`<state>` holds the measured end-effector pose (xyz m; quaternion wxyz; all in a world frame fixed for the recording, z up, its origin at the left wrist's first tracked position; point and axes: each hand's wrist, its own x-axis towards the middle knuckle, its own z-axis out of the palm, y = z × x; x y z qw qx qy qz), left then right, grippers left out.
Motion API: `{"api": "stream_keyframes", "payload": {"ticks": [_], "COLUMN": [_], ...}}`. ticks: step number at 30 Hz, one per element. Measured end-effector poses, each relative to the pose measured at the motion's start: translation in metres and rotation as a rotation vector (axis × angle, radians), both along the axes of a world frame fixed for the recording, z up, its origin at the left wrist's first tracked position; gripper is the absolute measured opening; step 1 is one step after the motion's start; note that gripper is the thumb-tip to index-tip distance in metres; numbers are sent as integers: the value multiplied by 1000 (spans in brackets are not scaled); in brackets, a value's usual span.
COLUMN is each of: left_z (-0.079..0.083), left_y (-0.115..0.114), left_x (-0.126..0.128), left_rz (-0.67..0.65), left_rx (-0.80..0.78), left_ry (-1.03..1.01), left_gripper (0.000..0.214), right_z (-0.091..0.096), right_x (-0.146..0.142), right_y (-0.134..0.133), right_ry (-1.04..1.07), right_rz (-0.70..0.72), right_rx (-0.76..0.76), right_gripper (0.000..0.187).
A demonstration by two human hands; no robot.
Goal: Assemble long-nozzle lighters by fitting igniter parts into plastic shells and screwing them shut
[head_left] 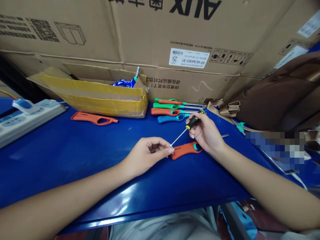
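Observation:
My right hand (pixel 206 133) grips a small screwdriver (pixel 192 122) with a black and yellow handle, its thin shaft slanting down to the left. My left hand (pixel 147 154) is pinched at the shaft's tip, fingers closed on something too small to make out. An orange lighter body (pixel 183 150) lies on the blue table (pixel 75 156) under both hands, its right end beneath my right palm.
Several lighters in orange, green and blue (pixel 172 109) lie in a row behind my hands. Another orange lighter shell (pixel 93 118) lies left, before a taped cardboard box (pixel 100 96). A white power strip (pixel 22 115) sits far left. A brown bag (pixel 277 93) rests right. Large cartons (pixel 160 40) wall the back.

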<state>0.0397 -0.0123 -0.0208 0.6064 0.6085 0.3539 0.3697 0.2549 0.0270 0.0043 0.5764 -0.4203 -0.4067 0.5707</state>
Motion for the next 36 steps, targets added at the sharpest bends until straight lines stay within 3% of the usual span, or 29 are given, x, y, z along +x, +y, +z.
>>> {"api": "stream_keyframes", "payload": {"ticks": [19,23,30,36], "left_z": [4,1,-2,0], "left_y": [-1,-1,-5,-8], "left_x": [0,1,0,0], "left_rz": [6,8,-6,-38], "left_rx": [-38,-25,213,400], "left_ry": [97,157,344,367], "left_gripper": [14,17,16,9], "right_z": [1,5,13,20], "right_x": [2,2,5,3], "right_y": [-1,-4,-20,-37], "right_ry": [-22,-89,-231,-348], "right_rz": [-4,12,178,272], "right_rx": [56,150,380,519], "right_gripper": [22,22,19,17]}}
